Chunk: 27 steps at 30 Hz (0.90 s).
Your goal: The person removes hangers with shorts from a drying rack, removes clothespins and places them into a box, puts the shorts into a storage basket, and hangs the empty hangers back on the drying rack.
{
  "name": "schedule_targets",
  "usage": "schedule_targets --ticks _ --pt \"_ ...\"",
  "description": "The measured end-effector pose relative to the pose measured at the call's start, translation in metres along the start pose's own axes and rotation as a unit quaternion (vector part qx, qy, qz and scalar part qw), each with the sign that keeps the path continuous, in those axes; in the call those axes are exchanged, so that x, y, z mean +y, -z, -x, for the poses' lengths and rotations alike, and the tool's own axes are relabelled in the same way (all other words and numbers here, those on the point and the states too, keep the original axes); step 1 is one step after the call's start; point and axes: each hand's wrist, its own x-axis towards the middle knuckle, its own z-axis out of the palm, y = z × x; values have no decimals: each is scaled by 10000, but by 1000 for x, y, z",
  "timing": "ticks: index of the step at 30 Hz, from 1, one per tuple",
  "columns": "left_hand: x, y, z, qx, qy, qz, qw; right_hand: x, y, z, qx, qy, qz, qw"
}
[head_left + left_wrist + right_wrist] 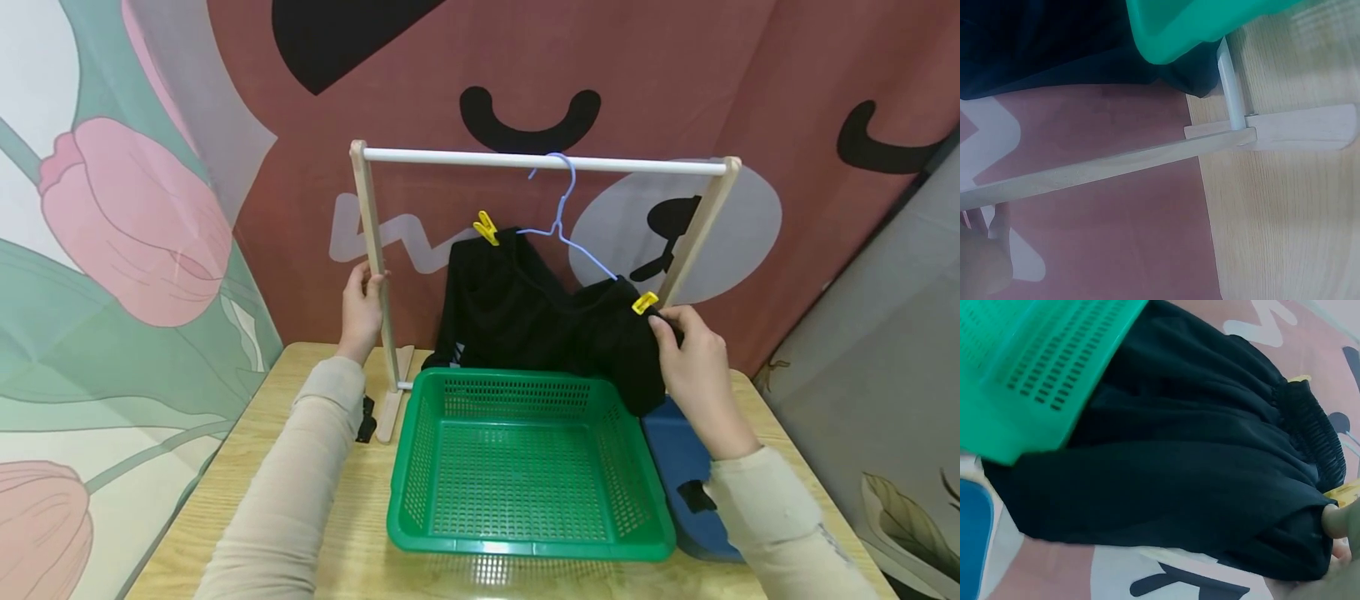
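Observation:
A black garment (525, 308) with a gathered elastic band hangs from a blue hanger (561, 204), its hook over the white rod (480, 158) of a small wooden rack. Two yellow clothespins, one on the left (486, 227) and one on the right (645, 302), clip its top edge, and the right side sags lower. My right hand (693, 358) pinches the garment's right corner between thumb and fingers, just below the right clothespin. With my left hand (362, 312) I grip the rack's left post (372, 225) about halfway up. The garment's lower part is hidden behind the basket.
A green perforated basket (532, 548) stands on the wooden table (217, 517) before the rack. Right of it lies a blue container (693, 525), partly under my right forearm. A small black object (366, 421) sits beside the rack's left foot (392, 408). Patterned cloth hangs behind.

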Motion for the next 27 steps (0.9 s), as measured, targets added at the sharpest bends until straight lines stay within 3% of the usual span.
schedule_targets --ticks 12,22,27 --pt "2 -2 1 65 135 1 9999 -7 4 -16 476 -1143 -821 9889" --pt "3 -2 1 69 167 38 9998 -15 15 -30 804 -1369 -1370 9778" --pt "7 -1 1 70 168 -71 9998 -21 23 -34 809 -1157 -1318 9812"
